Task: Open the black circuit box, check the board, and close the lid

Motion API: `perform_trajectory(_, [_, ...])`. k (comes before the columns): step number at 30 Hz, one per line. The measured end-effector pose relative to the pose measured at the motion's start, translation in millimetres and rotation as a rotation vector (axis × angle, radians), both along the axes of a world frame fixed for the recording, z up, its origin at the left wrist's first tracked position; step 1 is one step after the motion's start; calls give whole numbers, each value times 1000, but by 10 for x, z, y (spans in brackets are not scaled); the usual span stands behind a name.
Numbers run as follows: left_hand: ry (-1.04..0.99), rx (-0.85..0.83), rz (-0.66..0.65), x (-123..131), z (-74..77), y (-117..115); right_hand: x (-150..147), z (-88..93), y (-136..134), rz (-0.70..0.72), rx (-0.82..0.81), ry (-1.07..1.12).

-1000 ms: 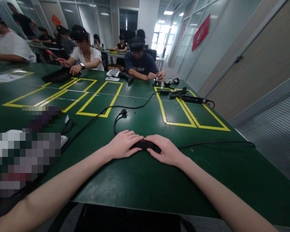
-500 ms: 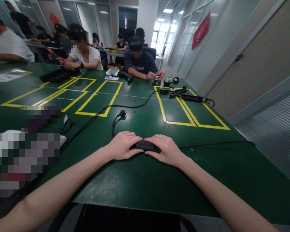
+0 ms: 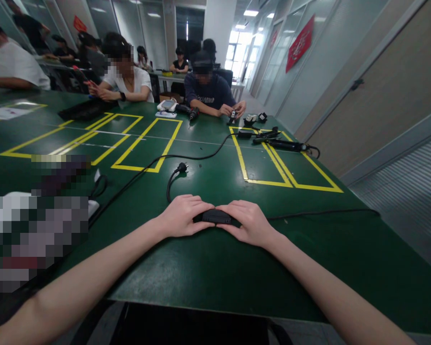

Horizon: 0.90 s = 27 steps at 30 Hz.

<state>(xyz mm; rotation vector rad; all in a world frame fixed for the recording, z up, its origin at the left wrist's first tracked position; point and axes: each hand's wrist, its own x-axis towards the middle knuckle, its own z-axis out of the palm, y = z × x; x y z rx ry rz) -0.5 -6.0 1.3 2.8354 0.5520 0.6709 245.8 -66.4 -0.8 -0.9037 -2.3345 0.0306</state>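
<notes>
Both hands hold what looks like a black power adapter [image 3: 217, 216] low over the near middle of the green table. My left hand [image 3: 187, 215] is closed round its left end, thumb in front and fingers behind. Round the right end, my right hand [image 3: 247, 220] is closed in the same way, and the fingertips of the two hands almost meet. A short black cord runs up from behind my left hand to a plug [image 3: 181, 167] lying on the table. On the other side a thin black cable [image 3: 323, 212] stretches from my right hand towards the table's right edge.
Yellow tape rectangles [image 3: 158, 168] mark the green table [image 3: 208, 273]. A long black cable [image 3: 201, 157] crosses it to a black device [image 3: 287, 145]. A power drill [image 3: 193, 115] lies farther back. Co-workers sit across, one person [image 3: 210, 91] handling a small part. Blurred items fill the left.
My hands stay on the adapter, with my right hand a touch farther right and slightly more of the adapter's front showing. Across the table, a co-worker's red-handled thing has shifted slightly.
</notes>
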Motion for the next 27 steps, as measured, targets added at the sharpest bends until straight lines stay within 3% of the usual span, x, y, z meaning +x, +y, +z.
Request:
perform_trajectory(10, [-73, -9, 18, -26, 18, 26, 43, -18, 20, -19, 7, 24])
perform_trajectory(20, [-24, -265, -19, -57, 59, 17, 52, -67, 10, -55, -152, 11])
perform_trajectory(27, [-70, -430, 18, -32, 14, 25, 21, -43, 12, -176, -364, 47])
